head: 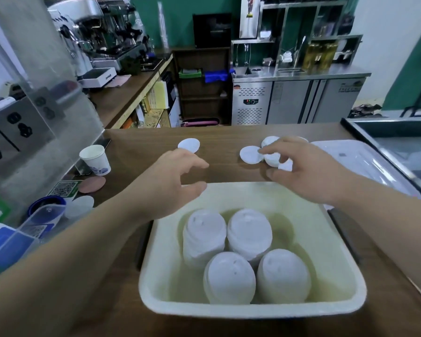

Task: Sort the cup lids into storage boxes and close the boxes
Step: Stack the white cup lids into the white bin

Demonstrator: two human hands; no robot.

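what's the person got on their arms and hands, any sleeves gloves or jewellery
Nothing worn shows. The left hand and right hand have no gloves, rings, watch or bracelet, and no sleeves appear anywhere up to the frame edge.

Green wall (180,25) — steel counter (301,71), wooden shelf unit (202,86).

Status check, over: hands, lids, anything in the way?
Left hand open, hovering over storage box. Right hand pinching loose lids on counter. Four lid stacks inside, box uncovered. Stray lid beyond; nothing blocking.
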